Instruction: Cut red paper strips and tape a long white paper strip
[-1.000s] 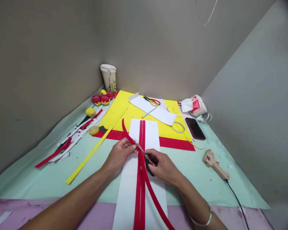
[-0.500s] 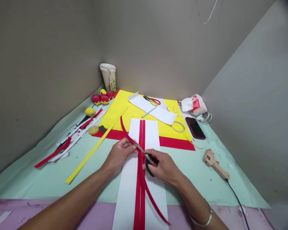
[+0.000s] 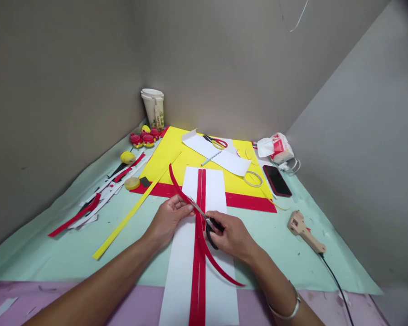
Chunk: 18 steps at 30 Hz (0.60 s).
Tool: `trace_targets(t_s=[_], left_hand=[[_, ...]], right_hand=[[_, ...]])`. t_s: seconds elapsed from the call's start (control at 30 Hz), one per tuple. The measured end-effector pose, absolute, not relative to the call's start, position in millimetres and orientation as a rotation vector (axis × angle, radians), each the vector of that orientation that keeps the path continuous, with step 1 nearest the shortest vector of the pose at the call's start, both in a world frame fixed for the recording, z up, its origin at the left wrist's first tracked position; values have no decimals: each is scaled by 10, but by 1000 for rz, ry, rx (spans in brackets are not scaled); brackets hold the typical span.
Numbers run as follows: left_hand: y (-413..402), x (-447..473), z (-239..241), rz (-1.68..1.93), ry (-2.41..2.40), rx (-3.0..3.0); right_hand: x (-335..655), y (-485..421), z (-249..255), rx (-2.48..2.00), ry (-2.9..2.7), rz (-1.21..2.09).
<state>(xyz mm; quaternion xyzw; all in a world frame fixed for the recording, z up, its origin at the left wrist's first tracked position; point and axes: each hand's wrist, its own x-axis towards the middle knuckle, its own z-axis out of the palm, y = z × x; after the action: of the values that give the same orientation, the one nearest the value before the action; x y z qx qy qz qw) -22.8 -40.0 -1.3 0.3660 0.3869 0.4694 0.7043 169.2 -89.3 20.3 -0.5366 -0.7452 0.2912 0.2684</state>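
My left hand (image 3: 168,218) pinches a long curved red paper strip (image 3: 177,185) over a white sheet (image 3: 180,267) that has two red stripes down its middle. My right hand (image 3: 233,236) is closed on black-handled scissors (image 3: 208,224), whose blades meet the strip right beside my left fingers. The strip's far end rises toward the yellow sheet (image 3: 177,151). Its near end curls to the right below my right hand.
A glue gun (image 3: 304,231) with a black cord lies at the right, a dark phone (image 3: 276,181) behind it. Red-handled scissors (image 3: 216,143), a tape ring (image 3: 252,179), a yellow strip (image 3: 129,215), paper scraps (image 3: 98,199) and stacked cups (image 3: 153,108) lie around.
The strip's near tail has swung right and drawn up toward my right hand, while its far end has shifted slightly left. Both hands stay in place.
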Motion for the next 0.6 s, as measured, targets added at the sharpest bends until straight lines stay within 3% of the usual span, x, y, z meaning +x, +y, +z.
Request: trace_targets(t_s=[0.6], left_hand=[[-388, -222, 6, 1027, 859, 815]], right_hand=[[1719, -897, 163, -1420, -2057, 748]])
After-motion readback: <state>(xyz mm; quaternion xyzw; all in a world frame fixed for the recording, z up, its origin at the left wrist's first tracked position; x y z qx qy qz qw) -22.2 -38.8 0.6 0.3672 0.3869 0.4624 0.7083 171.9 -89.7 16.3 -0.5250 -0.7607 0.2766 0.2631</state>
